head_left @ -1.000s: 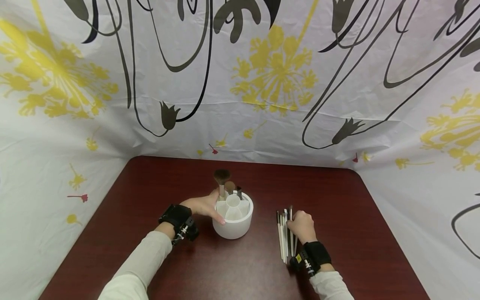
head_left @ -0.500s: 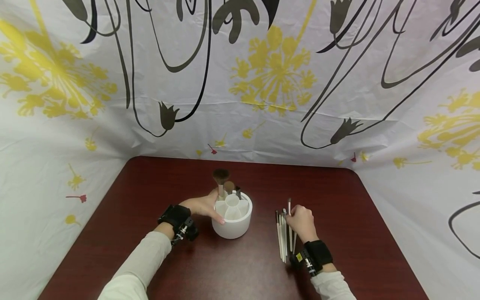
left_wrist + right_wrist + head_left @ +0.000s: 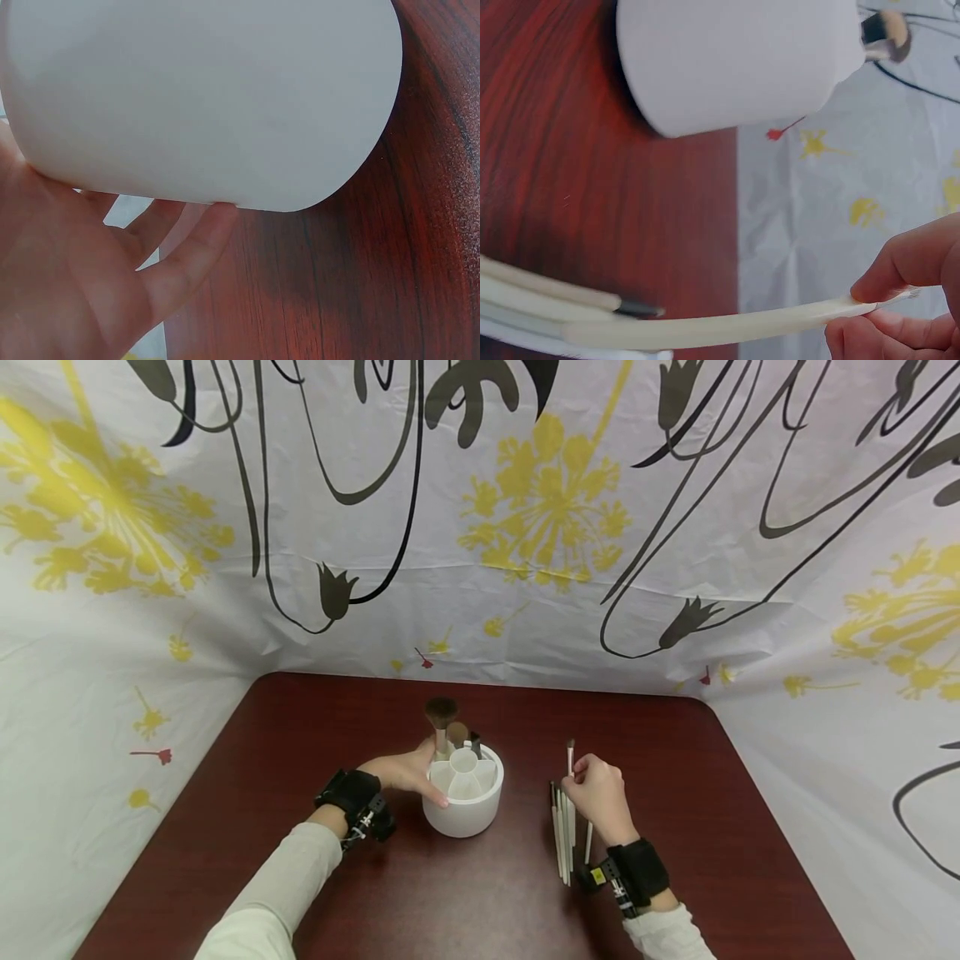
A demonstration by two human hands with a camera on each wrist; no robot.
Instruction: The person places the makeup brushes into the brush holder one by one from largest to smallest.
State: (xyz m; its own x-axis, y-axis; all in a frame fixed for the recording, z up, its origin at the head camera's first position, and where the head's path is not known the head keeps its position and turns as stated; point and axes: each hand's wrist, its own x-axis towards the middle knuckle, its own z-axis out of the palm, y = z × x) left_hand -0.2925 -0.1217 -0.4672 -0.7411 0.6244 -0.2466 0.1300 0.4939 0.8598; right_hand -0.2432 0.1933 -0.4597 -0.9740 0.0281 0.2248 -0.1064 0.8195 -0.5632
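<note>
A white round makeup brush organizer (image 3: pixel 459 818) with divided compartments stands upright on the table. My left hand (image 3: pixel 405 772) grips its left side, thumb in front and fingers behind; in the left wrist view, the fingertips touch its wall. Several makeup brushes (image 3: pixel 440 717) stand at the back of the organizer. Right of it, my right hand (image 3: pixel 600 797) pinches a thin, pale-handled makeup brush (image 3: pixel 727 328) near its bristle end. In the right wrist view the thumb and fingers meet around it. Below it lie several other slim brushes (image 3: pixel 559 843) side by side.
The dark red wooden table (image 3: pixel 345 710) has rounded far corners. A white patterned cloth (image 3: pixel 480 643) hangs behind and along both sides. One brush (image 3: pixel 588 843) lies apart from the others, by the right wrist.
My right hand has picked up one brush from the row, raising it and shifting it slightly left and away from me. My left hand keeps its hold on the organizer.
</note>
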